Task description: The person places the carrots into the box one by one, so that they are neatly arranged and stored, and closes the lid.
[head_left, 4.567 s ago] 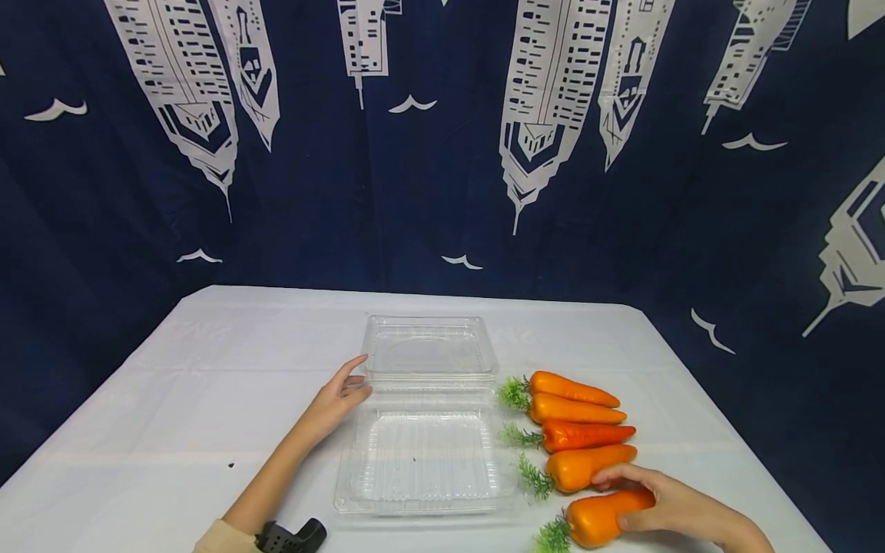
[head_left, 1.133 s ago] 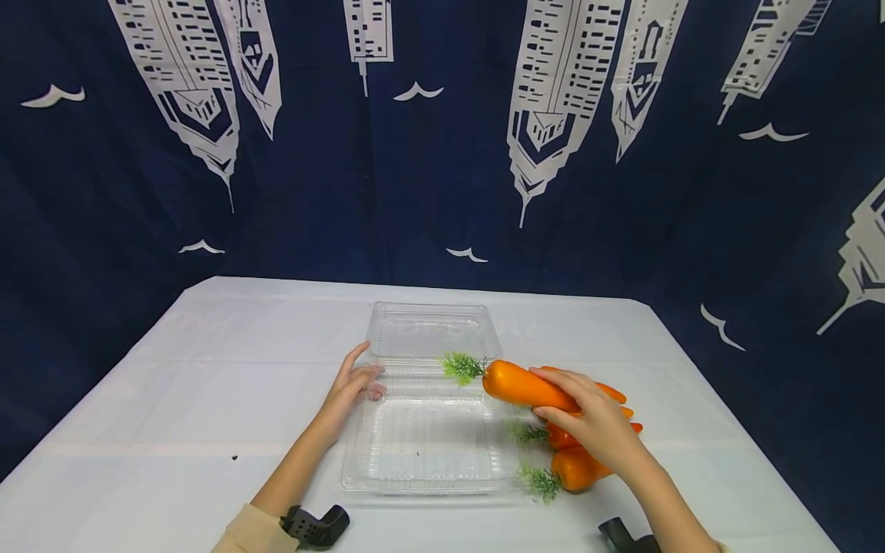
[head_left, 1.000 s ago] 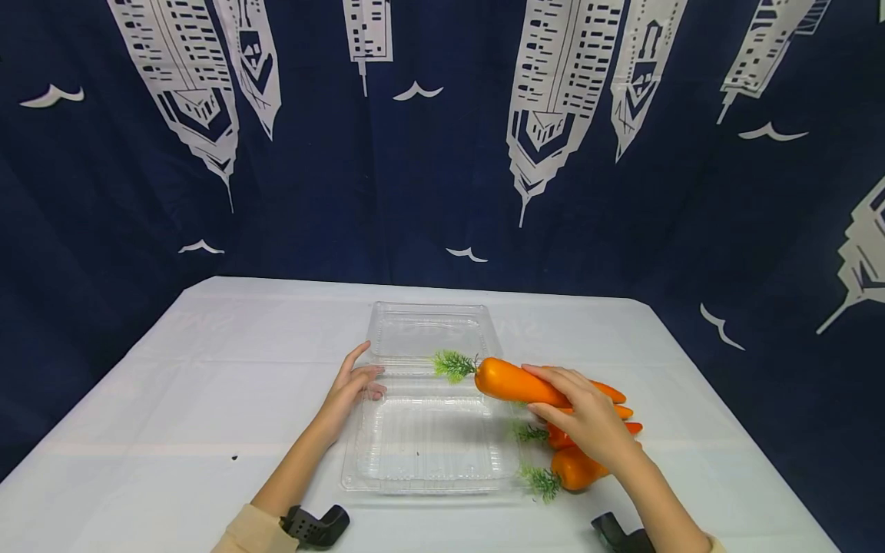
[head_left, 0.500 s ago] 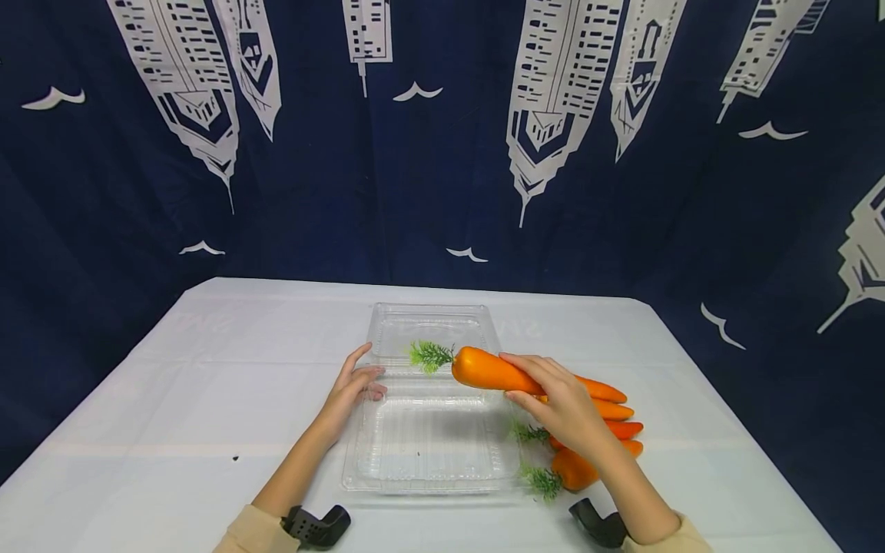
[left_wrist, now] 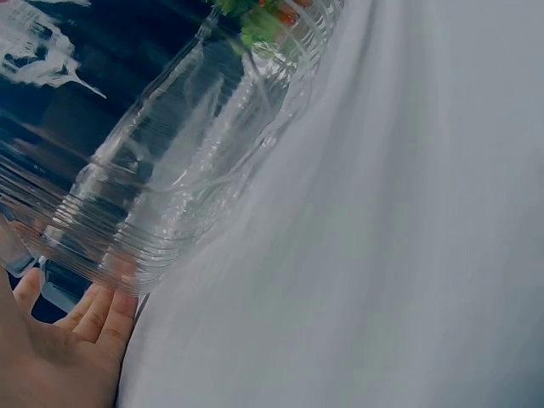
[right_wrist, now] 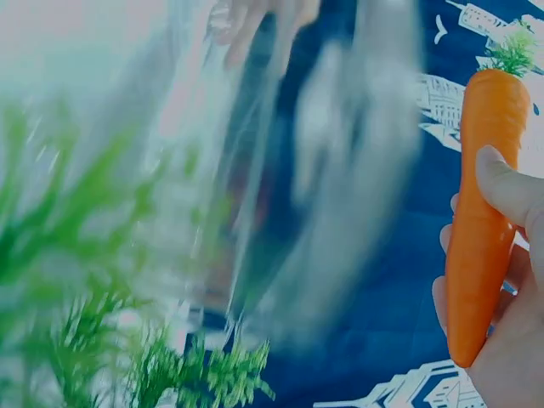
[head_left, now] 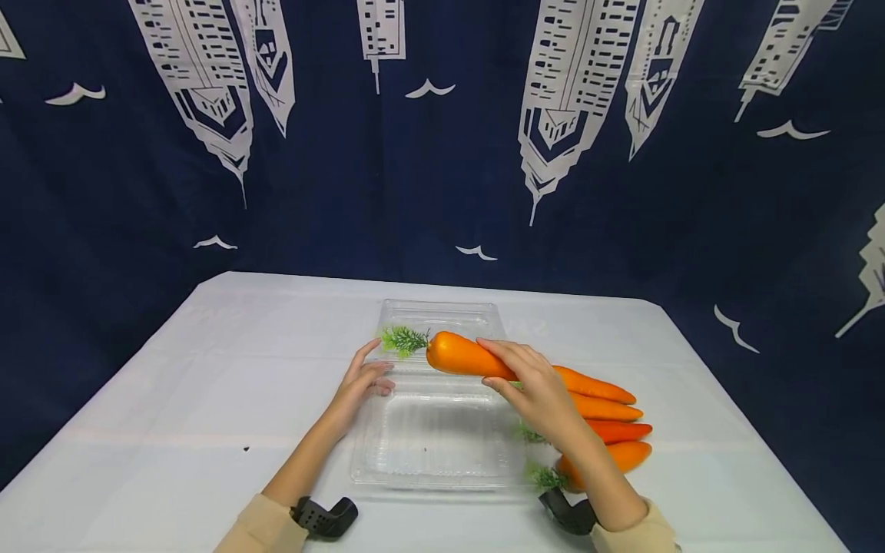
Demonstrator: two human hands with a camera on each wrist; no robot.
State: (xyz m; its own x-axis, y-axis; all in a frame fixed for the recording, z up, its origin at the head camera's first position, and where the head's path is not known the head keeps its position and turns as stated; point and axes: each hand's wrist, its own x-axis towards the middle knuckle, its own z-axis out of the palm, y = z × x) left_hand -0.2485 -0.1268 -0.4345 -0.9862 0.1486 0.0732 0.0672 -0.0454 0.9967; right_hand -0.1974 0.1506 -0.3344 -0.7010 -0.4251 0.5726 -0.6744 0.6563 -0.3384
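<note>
Orange carrot (head_left: 458, 354), held crosswise by right grip (head_left: 534, 386), points leafy end (head_left: 404, 340) toward desk's (head_left: 214, 369) left edge; left grip (head_left: 357, 386) relaxed.

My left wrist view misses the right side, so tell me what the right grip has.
Observer: The right grip holds an orange carrot, with the thumb laid across it in the right wrist view.
Operator: I see orange past clear plastic. Say whether a carrot lies inside.
Observer: In the head view, none lies in the near half of the clear container.
Operator: Then count the carrots not in hand.
Observer: Four other carrots, side by side to the container's right.
</note>
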